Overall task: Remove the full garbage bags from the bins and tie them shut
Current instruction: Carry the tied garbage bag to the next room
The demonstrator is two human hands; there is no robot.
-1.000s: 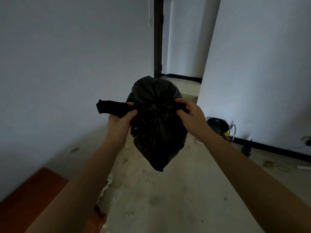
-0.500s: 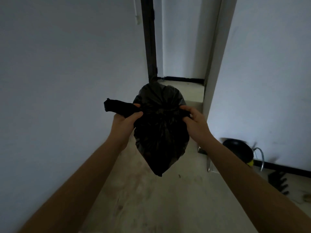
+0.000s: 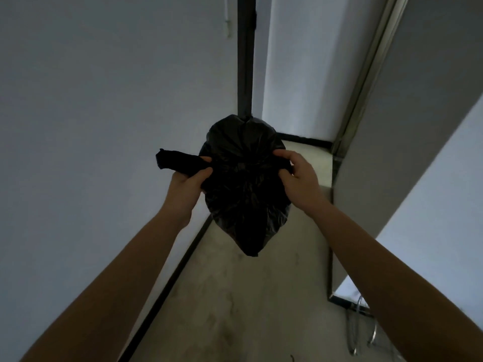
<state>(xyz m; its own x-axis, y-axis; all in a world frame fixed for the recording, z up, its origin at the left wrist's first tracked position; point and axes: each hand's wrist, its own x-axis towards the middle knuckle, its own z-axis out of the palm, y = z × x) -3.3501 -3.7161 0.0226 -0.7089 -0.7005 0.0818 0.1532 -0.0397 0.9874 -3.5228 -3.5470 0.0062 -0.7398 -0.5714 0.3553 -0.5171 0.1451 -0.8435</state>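
One black garbage bag (image 3: pixel 245 194), hanging in mid-air over the concrete floor (image 3: pixel 248 309), its weight drawing the gathered mouth tight. Two hands hold it: left hand (image 3: pixel 187 182), fingers curled round one twisted tail (image 3: pixel 177 163); right hand (image 3: pixel 298 178), thumb and fingers pinching the opposite gather, probably pulling outward to cinch a knot. No bin visible.

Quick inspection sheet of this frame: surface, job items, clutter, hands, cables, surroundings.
Surface: bare concrete floor.
Job's things: black garbage bag held in the air, mouth gathered; knot too dark to judge. No bin seen.
Clutter: metal wire frame on floor, lower right.
Hands: left hand grips the bag's twisted tail; right hand pinches the opposite side.
Cables: thin cord on left wall, kind unclear.
Surroundings: pale walls, dark door frame ahead.
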